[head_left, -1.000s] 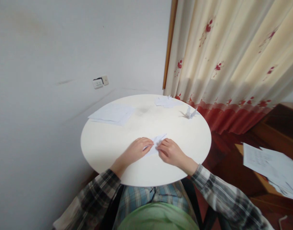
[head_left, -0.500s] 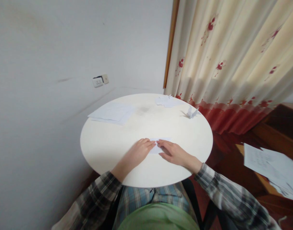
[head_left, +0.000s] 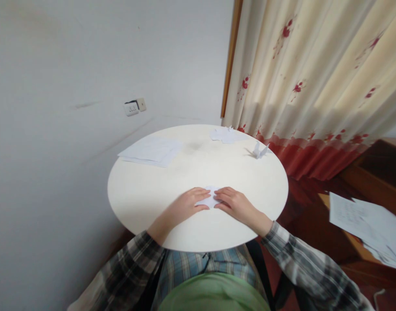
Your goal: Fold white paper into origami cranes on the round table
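Observation:
A small folded piece of white paper (head_left: 210,199) lies on the round white table (head_left: 142,190) near its front edge. My left hand (head_left: 188,203) and my right hand (head_left: 232,203) rest on it from either side, fingertips almost meeting and pressing the paper flat. Most of the paper is hidden under my fingers. Both sleeves are plaid.
A stack of white sheets (head_left: 151,151) lies at the table's back left. Crumpled or folded paper (head_left: 224,134) and a small paper crane (head_left: 259,151) sit at the back right. A flowered curtain (head_left: 314,86) hangs to the right; loose sheets (head_left: 363,224) lie on a wooden surface at right.
One second ago my fingers held a raised paper flap. Then the paper was laid flat, and now both hands have closed in over it, covering more of it.

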Demonstrator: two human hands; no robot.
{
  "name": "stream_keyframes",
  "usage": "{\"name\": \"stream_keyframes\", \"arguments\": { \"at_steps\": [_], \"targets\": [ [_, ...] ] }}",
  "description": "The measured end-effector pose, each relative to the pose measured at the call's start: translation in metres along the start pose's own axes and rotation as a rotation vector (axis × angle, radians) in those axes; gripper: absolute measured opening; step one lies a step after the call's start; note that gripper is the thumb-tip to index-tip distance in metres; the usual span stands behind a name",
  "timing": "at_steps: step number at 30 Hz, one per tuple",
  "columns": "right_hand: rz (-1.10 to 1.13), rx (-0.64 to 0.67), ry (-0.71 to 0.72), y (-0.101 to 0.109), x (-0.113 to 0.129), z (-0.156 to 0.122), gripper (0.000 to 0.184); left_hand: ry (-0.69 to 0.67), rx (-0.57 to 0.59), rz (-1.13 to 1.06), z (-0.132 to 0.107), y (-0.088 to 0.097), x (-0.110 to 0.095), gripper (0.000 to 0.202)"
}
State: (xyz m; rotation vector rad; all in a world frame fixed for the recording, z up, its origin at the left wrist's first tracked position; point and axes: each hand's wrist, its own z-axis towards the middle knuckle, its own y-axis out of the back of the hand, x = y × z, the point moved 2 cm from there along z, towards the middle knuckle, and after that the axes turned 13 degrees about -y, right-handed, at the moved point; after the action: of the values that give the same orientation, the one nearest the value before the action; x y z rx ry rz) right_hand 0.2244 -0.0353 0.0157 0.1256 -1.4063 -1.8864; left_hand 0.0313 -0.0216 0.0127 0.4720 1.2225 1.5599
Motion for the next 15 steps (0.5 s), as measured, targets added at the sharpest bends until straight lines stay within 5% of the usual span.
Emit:
{"name": "stream_keyframes", "arguments": {
  "at_steps": [15],
  "targets": [
    [0.059, -0.028, -0.025, 0.0027, 0.0056, 0.0023, 0.022, -0.004, -0.013, -0.03, 0.004, 0.0006, 0.0004, 0.027]
  ]
}}
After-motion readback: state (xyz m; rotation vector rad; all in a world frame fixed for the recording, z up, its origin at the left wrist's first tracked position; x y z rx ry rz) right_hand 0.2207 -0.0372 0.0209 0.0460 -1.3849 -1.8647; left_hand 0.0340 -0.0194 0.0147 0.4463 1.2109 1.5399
